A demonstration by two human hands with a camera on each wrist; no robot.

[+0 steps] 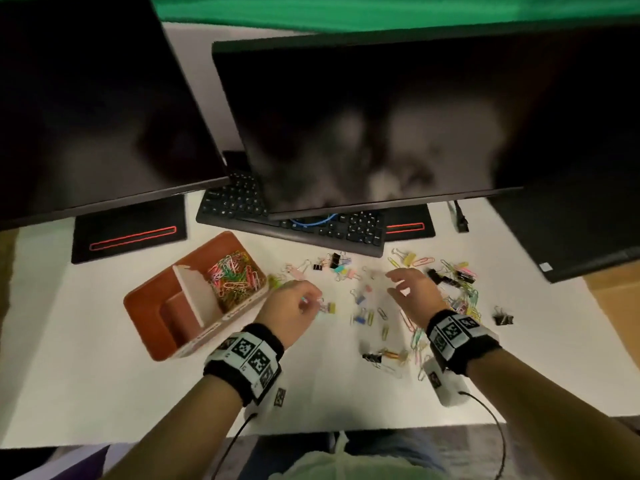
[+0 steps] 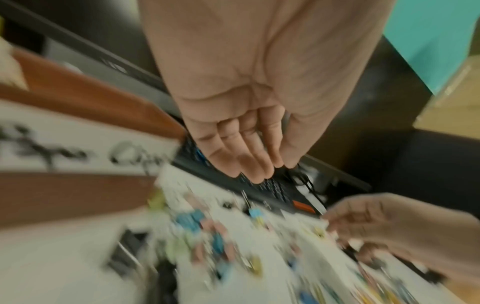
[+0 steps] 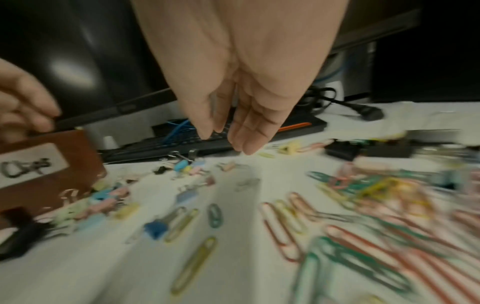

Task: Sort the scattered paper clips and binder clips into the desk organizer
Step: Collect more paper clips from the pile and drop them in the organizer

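Note:
The brown desk organizer point(image 1: 145, 306) stands at the left, and its far compartment holds a heap of coloured paper clips point(image 1: 235, 278). Small pastel binder clips point(image 1: 341, 268) lie scattered mid-table, and more paper clips point(image 1: 467, 299) are piled to the right. My left hand point(image 1: 304, 301) hovers just right of the organizer, over a purple-and-yellow binder clip point(image 1: 327, 307). Its thumb and forefinger tips meet point(image 2: 281, 164), but blur hides whether they pinch anything. My right hand point(image 1: 398, 284) hangs over the scattered clips with its fingers point(image 3: 244, 144) straight and holding nothing.
A black keyboard point(image 1: 294, 220) lies behind the clips under two dark monitors point(image 1: 381, 126) on flat stand bases point(image 1: 128, 230). A cable plug point(image 1: 460, 220) lies at back right. Black binder clips point(image 1: 504, 318) sit at the right and near my right wrist point(image 1: 372, 357).

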